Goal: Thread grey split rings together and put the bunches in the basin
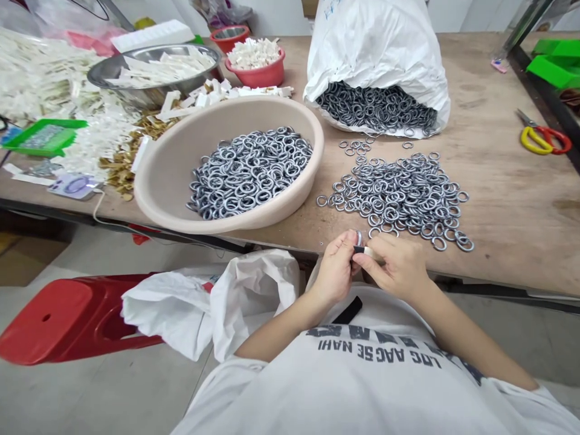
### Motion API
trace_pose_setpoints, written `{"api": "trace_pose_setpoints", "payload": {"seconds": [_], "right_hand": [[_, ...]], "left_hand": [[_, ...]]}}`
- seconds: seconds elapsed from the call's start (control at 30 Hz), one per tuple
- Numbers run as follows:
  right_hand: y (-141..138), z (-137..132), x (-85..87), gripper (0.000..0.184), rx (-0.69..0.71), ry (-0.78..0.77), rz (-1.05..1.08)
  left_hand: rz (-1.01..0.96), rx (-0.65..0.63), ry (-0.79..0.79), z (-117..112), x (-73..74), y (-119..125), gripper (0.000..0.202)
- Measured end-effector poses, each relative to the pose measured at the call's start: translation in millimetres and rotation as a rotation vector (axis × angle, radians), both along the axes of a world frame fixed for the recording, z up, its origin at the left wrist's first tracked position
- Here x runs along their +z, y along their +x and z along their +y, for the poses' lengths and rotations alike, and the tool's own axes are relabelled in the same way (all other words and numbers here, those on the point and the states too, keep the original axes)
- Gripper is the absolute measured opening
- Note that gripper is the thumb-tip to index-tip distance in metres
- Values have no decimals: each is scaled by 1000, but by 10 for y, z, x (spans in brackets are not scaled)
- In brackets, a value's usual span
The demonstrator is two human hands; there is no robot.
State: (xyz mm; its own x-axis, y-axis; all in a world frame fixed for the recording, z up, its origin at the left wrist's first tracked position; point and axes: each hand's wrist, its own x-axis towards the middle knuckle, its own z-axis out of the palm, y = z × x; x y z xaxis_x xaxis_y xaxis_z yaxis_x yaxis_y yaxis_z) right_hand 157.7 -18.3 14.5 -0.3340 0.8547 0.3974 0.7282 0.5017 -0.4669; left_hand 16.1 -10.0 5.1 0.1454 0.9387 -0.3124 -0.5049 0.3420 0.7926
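My left hand (336, 266) and my right hand (397, 266) meet at the table's front edge, both pinched closed. Between them sits a silver metal ring (358, 237), held by my left fingers. My right fingers pinch a black strap (359, 249) at the ring; another stretch of the black strap (348, 310) lies on my white shirt below. A loose heap of metal rings (399, 193) lies on the wooden table (507, 181) just beyond my hands. A beige basin (181, 157), left of the heap, holds many more rings.
A white sack (376, 48) spilling rings stands behind the heap. Red-and-yellow scissors (541, 139) lie far right. A steel bowl (149, 72), a pink bowl (258, 63) of white pieces and a green tray (43, 136) crowd the left. A red stool (67, 317) and white bag (217, 302) sit below.
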Motion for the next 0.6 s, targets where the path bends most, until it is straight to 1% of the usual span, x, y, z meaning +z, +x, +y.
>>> {"api": "trace_pose_setpoints", "payload": {"seconds": [0.07, 0.1, 0.13, 0.2, 0.23, 0.27, 0.3, 0.37, 0.47, 0.53, 0.6], "right_hand": [[13, 39, -8, 43, -3, -84, 44], [37, 79, -16, 44, -33, -125, 65], [72, 133, -28, 46, -93, -155, 78], [151, 263, -60, 48, -275, -170, 47], [179, 328, -79, 48, -357, -160, -1], [191, 384, -97, 46, -396, -148, -69], [184, 430, -115, 43, -400, -140, -149], [119, 490, -141, 36, -361, -137, -301], [-3, 548, -151, 25, -351, -155, -428], [-31, 591, -142, 21, -360, -177, -421], [-12, 624, -125, 18, -350, -207, -296]], "left_hand": [[-7, -12, 28, -8, -41, -18, 49], [-1, -27, 46, -27, -66, -28, 48], [12, -54, 67, -53, -91, -38, 47], [37, -130, 95, -112, -137, -65, 46], [41, -164, 95, -133, -153, -85, 45], [38, -181, 84, -141, -162, -110, 45], [33, -176, 69, -134, -164, -142, 44], [47, -136, 55, -78, -150, -219, 41], [105, -66, 80, 46, -111, -346, 37], [104, -31, 75, 110, -92, -410, 38], [59, -2, 47, 148, -83, -439, 39]]}}
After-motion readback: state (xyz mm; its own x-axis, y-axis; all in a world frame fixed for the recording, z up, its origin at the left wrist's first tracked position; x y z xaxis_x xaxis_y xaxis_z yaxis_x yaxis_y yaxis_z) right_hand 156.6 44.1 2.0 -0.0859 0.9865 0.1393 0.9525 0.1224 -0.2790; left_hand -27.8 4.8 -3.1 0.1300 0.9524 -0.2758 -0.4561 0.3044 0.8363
